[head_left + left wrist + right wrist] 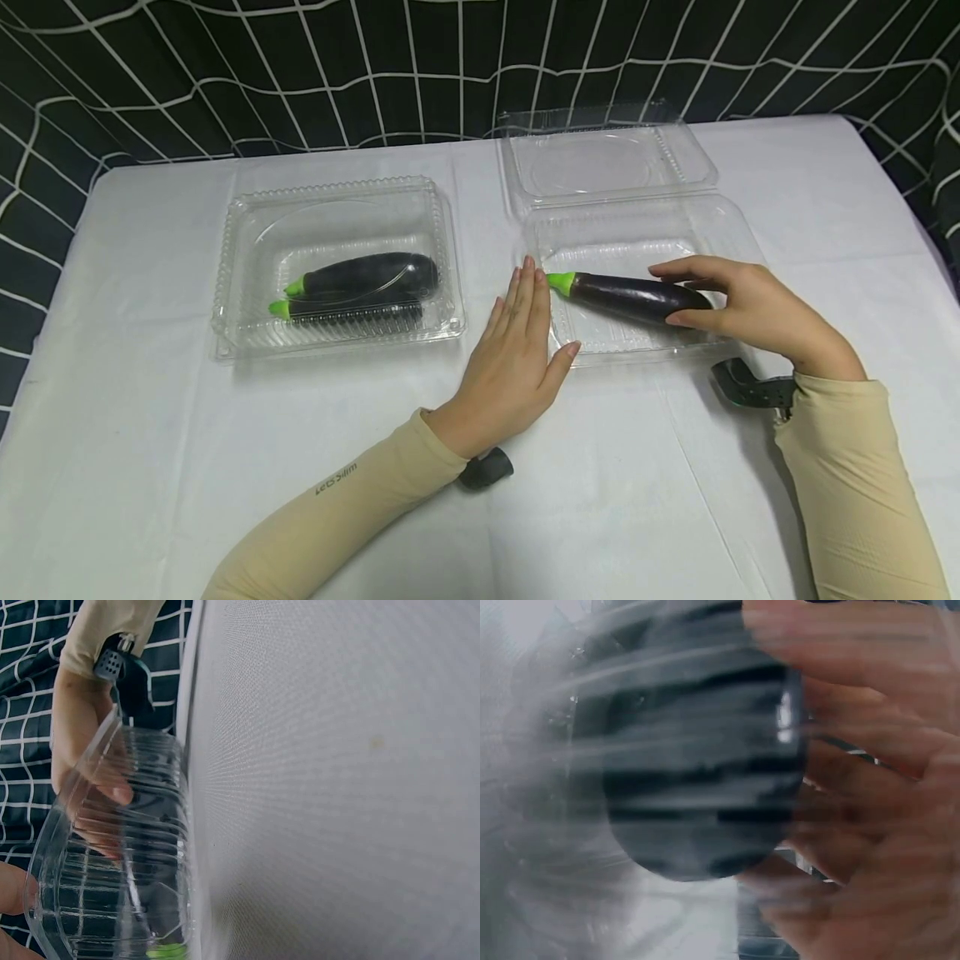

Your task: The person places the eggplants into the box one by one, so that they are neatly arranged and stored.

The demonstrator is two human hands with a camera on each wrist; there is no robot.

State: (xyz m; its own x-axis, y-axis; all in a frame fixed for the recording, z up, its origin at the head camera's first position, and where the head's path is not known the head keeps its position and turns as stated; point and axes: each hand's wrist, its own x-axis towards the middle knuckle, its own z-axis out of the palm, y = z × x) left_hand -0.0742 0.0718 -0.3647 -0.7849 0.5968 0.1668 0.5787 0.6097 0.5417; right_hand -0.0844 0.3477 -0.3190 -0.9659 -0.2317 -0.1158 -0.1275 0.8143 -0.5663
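My left hand (513,358) has its fingers straight and together, resting along the left side of an open clear plastic clamshell box (600,340). The thumb lies at the box's front left corner. Over the box's right half, my right hand (750,304) grips the thick end of a dark eggplant (618,297) between thumb and fingers. The eggplant lies crosswise in the box, its green stem toward my left fingertips. Through the clear wall, the right wrist view shows the eggplant's rounded end (705,817) against the fingers. The left wrist view catches the green stem (166,951) low down.
The open box's lid (607,162) is folded back behind it. To the left, a second clear box (247,242) with its lid down holds two eggplants (367,277). A white cloth (360,517) covers the table; dark checked fabric (420,67) hangs behind.
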